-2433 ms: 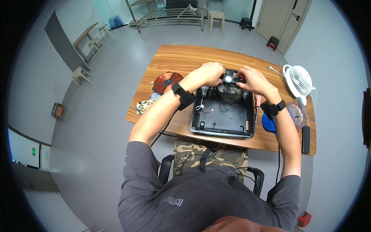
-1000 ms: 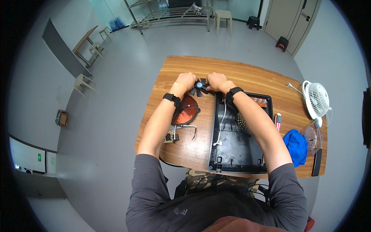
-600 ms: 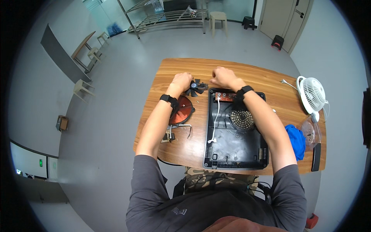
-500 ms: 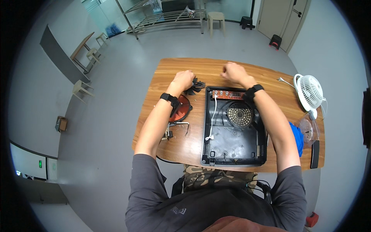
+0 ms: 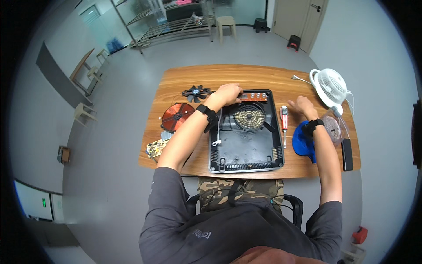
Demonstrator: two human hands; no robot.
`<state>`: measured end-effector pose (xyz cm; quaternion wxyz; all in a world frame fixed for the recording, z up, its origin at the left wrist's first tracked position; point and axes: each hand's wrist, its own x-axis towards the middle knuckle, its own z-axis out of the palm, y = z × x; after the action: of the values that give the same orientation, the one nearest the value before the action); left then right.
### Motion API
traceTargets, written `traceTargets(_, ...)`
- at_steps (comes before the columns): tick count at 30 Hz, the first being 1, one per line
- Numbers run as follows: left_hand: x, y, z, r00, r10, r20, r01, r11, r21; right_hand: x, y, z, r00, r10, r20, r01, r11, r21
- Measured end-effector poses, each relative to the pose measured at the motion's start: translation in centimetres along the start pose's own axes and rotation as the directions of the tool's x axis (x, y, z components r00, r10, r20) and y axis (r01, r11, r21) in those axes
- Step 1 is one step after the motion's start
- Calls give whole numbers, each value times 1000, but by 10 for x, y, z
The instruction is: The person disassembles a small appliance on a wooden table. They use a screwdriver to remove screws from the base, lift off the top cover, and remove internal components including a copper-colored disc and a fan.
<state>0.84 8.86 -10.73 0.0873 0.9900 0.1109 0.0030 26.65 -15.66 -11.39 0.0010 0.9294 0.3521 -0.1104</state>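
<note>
Here, the left hand (image 5: 228,94) curls its fingers over the left end of the red strip (image 5: 257,97), at the casing's far edge; how tightly they close, I cannot tell. The right hand (image 5: 303,105) is loosely spread, with nothing seen in it, just beside the screwdriver (image 5: 284,121), whose handle is red and pale. The casing (image 5: 246,149), a shallow, glossy black tray with slotted corners and a round pale-patterned grille (image 5: 249,117), lies on the wood-grain table (image 5: 259,75), right of the coppery disc (image 5: 170,116) and black-bladed fan (image 5: 196,93).
</note>
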Motion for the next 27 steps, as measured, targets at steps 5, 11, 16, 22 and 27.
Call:
traceTargets(5,8,12,4,1000,-8,-8,8,1000,20,-8,3,23,998,-48,-35,52,993,104)
traceTargets(11,14,21,13,996,-30,-79,34,998,59,-9,-2,25,997,-59,-58,67,987,149)
traceTargets(16,23,13,23,997,-46,-70,48,999,21,-14,-16,22,996,-28,86,21,996,85)
traceTargets(22,28,16,28,983,-153,-99,148,987,-55,-12,-19,35,981,-143,132,125,983,138)
traceTargets(27,26,18,23,978,-181,-106,174,982,-70,-6,-18,42,961,-252,112,229,955,189)
